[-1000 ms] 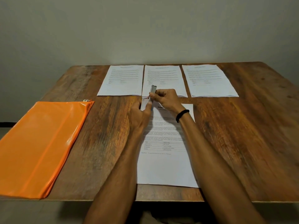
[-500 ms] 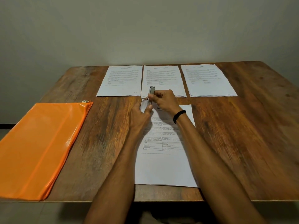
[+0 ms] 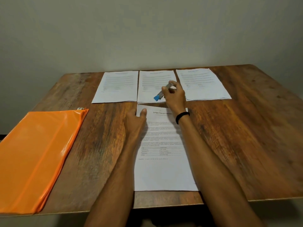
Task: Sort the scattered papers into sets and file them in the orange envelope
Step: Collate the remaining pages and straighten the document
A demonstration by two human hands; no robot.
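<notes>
While right hand (image 3: 174, 97) grips stapler (image 3: 161, 93), left hand (image 3: 136, 122) flat on sheet (image 3: 164, 169) headed "Sample Financial".

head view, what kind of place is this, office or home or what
Likely a plain desk setup in a home or small office; nothing settles which. A bare wooden table stands against a blank wall, with printed paper sets in a row and an orange envelope.

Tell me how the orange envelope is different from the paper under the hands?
The orange envelope is shiny, plain orange; the near paper is white with printed text and a table. The envelope lies untouched at the table's left; the paper lies in the middle, its top corner under the left hand. Both lie flat.
</notes>
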